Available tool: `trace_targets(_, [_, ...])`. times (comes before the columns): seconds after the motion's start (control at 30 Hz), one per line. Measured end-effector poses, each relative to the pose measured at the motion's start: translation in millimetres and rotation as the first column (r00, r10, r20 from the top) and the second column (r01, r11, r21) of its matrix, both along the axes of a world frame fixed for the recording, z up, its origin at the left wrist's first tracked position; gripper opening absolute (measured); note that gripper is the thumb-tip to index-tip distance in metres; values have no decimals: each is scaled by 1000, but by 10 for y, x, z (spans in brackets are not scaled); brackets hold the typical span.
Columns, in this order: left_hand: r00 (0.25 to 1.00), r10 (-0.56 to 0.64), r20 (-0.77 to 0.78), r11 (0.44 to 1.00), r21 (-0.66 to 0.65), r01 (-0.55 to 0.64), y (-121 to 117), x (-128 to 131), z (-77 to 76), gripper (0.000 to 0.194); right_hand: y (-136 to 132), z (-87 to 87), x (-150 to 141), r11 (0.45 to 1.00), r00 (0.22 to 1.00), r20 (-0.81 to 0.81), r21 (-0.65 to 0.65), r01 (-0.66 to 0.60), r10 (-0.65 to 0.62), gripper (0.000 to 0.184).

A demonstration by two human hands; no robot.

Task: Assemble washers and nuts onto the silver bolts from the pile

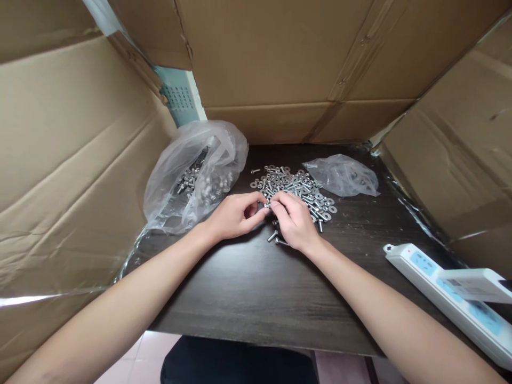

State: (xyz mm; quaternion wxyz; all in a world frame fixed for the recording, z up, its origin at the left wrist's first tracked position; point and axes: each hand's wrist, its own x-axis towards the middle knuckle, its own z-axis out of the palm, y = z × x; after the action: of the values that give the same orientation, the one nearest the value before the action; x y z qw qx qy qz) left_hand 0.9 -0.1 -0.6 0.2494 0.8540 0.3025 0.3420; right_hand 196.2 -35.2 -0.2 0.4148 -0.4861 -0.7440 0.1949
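Power strip [424, 264]: 4 o'clock. Left hand [239, 216] and right hand [295, 221] pinch a fastener [268, 205] between them; axis unclear. Pile [298, 185]: 12 o'clock from right hand, the nearer.

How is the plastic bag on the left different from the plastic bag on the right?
The left bag is much bigger than the right bag. The left bag puffs up tall, while the right bag lies low and crumpled. The left bag clearly shows lots of metal bolts inside, but what's in the right bag is hard to tell. Both are thin, see-through plastic and sit on the dark table.
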Motion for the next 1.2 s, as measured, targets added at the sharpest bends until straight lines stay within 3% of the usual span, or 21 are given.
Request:
trace_targets(0.37, [1000,-8,3,1000,10,8,0,-4,2,17,10,-13,10,1000,1000,13,22,0,0,15])
trace_targets(0.93, [1000,-19,1,999,26,19,-8,-2,23,18,6,-10,8,999,1000,29,33,1,-2,32])
trace_targets(1.2, [1000,-6,-7,1000,19,7,-8,-5,21,20,-2,19,12,1000,999,-33,-9,-6,5,15])
